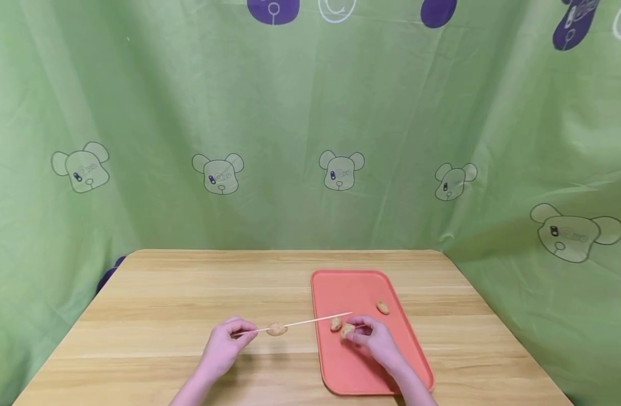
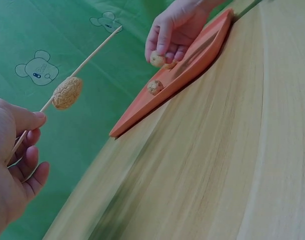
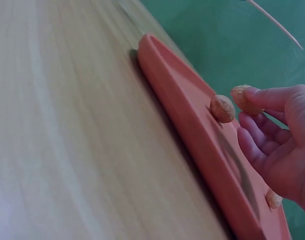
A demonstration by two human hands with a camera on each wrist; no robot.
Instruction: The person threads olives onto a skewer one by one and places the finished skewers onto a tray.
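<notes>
My left hand (image 1: 223,344) pinches a thin wooden skewer (image 1: 310,322) near one end, between thumb and forefinger. Threaded on it, just beyond the fingertips, is a tan, wrinkled oval piece of food (image 2: 68,93). The skewer's bare pointed end reaches out over the tray. Above the pink tray (image 1: 348,287), my right hand (image 1: 376,341) holds another tan oval piece (image 3: 245,99) between thumb and fingers, apart from the skewer. A third piece (image 3: 222,108) lies on the tray beside that hand, and one more (image 1: 383,307) sits near the tray's right edge.
The tray lies on the right half of a light wooden table (image 1: 204,287) and has a low raised rim. A green curtain (image 1: 280,214) printed with bear heads hangs behind the table and along both sides.
</notes>
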